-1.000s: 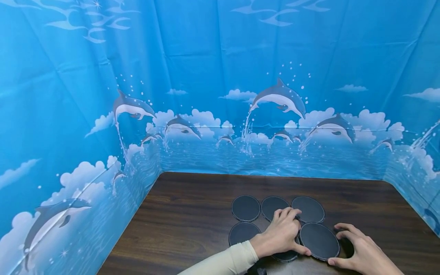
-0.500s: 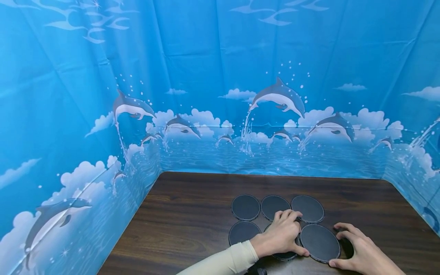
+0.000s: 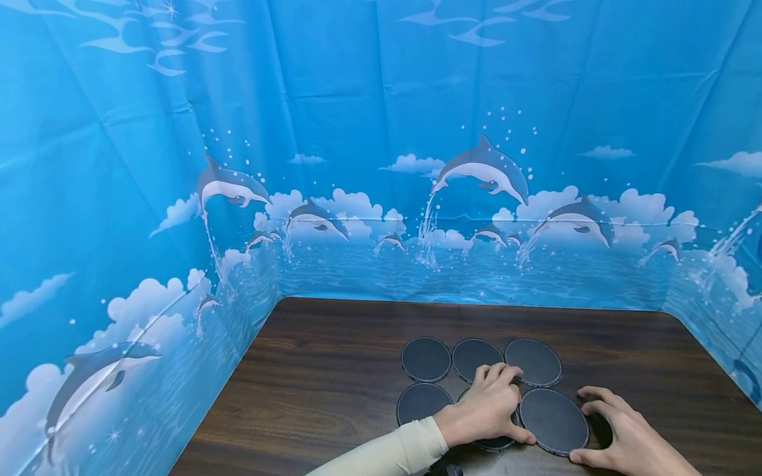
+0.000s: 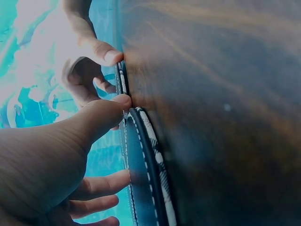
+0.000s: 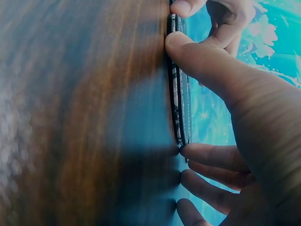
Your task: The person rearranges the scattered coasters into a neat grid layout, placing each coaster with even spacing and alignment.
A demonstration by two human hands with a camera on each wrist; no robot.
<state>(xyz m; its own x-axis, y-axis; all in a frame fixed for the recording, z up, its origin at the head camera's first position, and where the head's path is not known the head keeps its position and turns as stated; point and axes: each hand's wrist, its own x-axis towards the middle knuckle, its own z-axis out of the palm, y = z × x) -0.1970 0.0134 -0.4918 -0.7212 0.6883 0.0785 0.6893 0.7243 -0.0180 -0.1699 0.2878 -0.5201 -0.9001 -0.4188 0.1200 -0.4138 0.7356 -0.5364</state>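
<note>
Several round black coasters with stitched edges lie flat in two rows on the dark wooden table. My left hand (image 3: 483, 404) rests across the middle front coaster (image 3: 493, 444), covering most of it, its fingertips reaching the gap between the back middle coaster (image 3: 473, 357) and the back right coaster (image 3: 534, 362). Its thumb (image 4: 121, 100) touches the near left rim of the front right coaster (image 3: 553, 421). My right hand (image 3: 632, 433) holds that same coaster at its right rim, thumb (image 5: 178, 41) on the near side and curled fingers farther round.
A back left coaster (image 3: 426, 359) and a front left coaster (image 3: 423, 402) sit left of my left hand. The wooden table (image 3: 297, 383) is bordered by a blue dolphin-print curtain (image 3: 357, 165). A small dark object (image 3: 446, 470) shows at the bottom edge.
The front right coaster has shifted slightly toward me, away from the back right coaster. Both hands stay almost in place.
</note>
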